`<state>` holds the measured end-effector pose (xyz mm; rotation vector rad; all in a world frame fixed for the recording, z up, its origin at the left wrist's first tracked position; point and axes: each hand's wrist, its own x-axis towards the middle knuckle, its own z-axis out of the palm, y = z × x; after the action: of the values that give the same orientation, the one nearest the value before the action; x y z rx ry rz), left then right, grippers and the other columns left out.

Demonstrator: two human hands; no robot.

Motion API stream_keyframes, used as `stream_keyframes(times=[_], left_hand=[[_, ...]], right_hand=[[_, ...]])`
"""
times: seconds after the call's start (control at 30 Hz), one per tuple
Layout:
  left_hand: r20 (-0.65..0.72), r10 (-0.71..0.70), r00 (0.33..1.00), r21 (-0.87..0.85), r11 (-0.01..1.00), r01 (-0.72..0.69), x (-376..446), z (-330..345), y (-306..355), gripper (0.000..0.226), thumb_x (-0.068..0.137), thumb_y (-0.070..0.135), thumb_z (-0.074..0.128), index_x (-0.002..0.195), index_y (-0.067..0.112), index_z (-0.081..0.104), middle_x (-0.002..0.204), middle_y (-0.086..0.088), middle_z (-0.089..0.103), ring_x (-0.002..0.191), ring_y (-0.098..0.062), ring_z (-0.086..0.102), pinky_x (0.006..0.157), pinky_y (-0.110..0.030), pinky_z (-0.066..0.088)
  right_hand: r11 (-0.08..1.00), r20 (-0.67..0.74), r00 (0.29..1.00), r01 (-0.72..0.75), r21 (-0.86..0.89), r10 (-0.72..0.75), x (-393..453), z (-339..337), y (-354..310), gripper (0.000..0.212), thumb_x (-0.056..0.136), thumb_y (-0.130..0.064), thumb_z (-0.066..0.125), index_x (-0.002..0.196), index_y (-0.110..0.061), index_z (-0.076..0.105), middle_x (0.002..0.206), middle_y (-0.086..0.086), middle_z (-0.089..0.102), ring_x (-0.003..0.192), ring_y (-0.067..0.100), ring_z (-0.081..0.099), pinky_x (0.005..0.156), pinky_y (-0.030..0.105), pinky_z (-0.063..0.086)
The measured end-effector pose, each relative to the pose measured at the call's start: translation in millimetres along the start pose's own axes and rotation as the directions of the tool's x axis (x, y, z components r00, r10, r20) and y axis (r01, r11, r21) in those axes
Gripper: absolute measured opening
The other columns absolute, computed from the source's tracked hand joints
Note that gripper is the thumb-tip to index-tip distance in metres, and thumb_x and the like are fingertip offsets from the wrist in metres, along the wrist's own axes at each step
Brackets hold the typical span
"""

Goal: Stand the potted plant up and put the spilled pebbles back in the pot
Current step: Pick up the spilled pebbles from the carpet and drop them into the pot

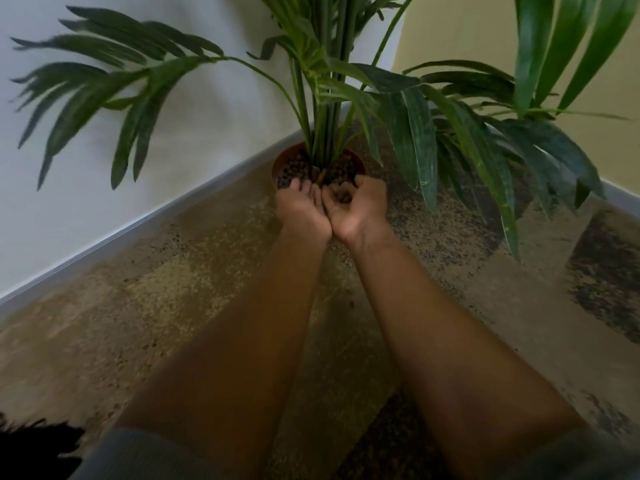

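The potted plant [327, 98] stands upright in a round reddish-brown pot [281, 160] in the corner of the room. Dark brown pebbles [294, 168] fill the pot around the green stems. My left hand [301, 213] and my right hand [358, 209] are cupped side by side, palms up, at the pot's near rim. A small heap of pebbles [343, 195] lies in my right palm with the fingers curled round it. My left hand's fingertips reach over the rim onto the pebbles in the pot; whether it holds any is hard to tell.
A white wall [173, 150] with a grey skirting board runs along the left, a yellowish wall [467, 32] along the right. The floor [173, 306] is mottled brown carpet. Long fronds spread left and right of the pot, low over the floor at right.
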<state>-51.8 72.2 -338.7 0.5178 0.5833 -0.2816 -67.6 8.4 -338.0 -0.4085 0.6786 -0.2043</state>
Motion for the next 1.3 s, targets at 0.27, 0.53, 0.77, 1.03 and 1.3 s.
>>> stream_keyframes(times=[0.27, 0.53, 0.77, 1.03, 1.3], left_hand=[[0.184, -0.05, 0.982, -0.002, 0.999, 0.051, -6.3, 6.0, 16.0, 0.049, 0.103, 0.019, 0.021, 0.14, -0.004, 0.042, 0.138, -0.023, 0.051, 0.127, -0.033, 0.05, 0.113, -0.043, 0.036], [0.166, -0.026, 0.986, 0.156, 0.988, 0.0, -0.6, -26.5, 3.0, 0.045, 0.105, 0.025, 0.028, 0.144, 0.006, 0.04, 0.143, -0.013, 0.05, 0.129, -0.023, 0.05, 0.112, -0.034, 0.037], [-0.001, -0.087, 0.996, 0.697, 0.715, 0.063, 7.2, -80.2, -22.1, 0.035, 0.103, 0.024, 0.038, 0.132, 0.014, 0.054, 0.118, -0.001, 0.063, 0.096, -0.009, 0.062, 0.077, -0.019, 0.05], [0.099, 0.007, 0.995, 0.992, 0.083, -0.099, 8.2, -118.5, -49.4, 0.028, 0.092, 0.013, 0.054, 0.112, 0.022, 0.07, 0.11, -0.003, 0.069, 0.088, -0.018, 0.065, 0.079, -0.029, 0.054], [0.298, -0.071, 0.952, 0.866, -0.399, -0.301, 14.9, -146.0, -79.9, 0.039, 0.09, 0.009, 0.056, 0.126, 0.023, 0.061, 0.129, 0.001, 0.062, 0.115, -0.018, 0.059, 0.1, -0.033, 0.047]], right_hand=[[0.993, 0.147, 0.986, -0.058, -0.106, 0.073, 1.2, 9.0, -9.6, 0.076, 0.081, -0.02, 0.05, 0.151, -0.002, 0.028, 0.158, 0.02, 0.028, 0.145, 0.033, 0.031, 0.118, 0.043, 0.032], [0.983, 0.115, 0.99, -0.061, -0.171, 0.082, -6.7, -18.2, -12.7, 0.042, 0.099, -0.002, 0.033, 0.139, 0.008, 0.041, 0.134, 0.024, 0.051, 0.128, 0.033, 0.05, 0.11, 0.038, 0.043], [0.89, -0.029, 0.988, -0.149, -0.432, 0.152, 2.8, -65.3, -11.0, 0.029, 0.099, -0.006, 0.044, 0.126, 0.0, 0.053, 0.101, 0.012, 0.063, 0.096, 0.022, 0.064, 0.078, 0.027, 0.058], [0.513, -0.21, 0.977, -0.165, -0.842, -0.029, 12.3, -125.9, 1.4, 0.014, 0.089, 0.002, 0.055, 0.092, 0.0, 0.068, 0.085, 0.014, 0.066, 0.06, 0.015, 0.058, 0.049, 0.024, 0.046], [-0.049, -0.089, 0.99, -0.095, -0.994, -0.105, 1.0, -165.6, 21.0, 0.019, 0.093, -0.012, 0.055, 0.099, -0.011, 0.073, 0.095, 0.007, 0.071, 0.074, 0.015, 0.06, 0.056, 0.024, 0.044]])
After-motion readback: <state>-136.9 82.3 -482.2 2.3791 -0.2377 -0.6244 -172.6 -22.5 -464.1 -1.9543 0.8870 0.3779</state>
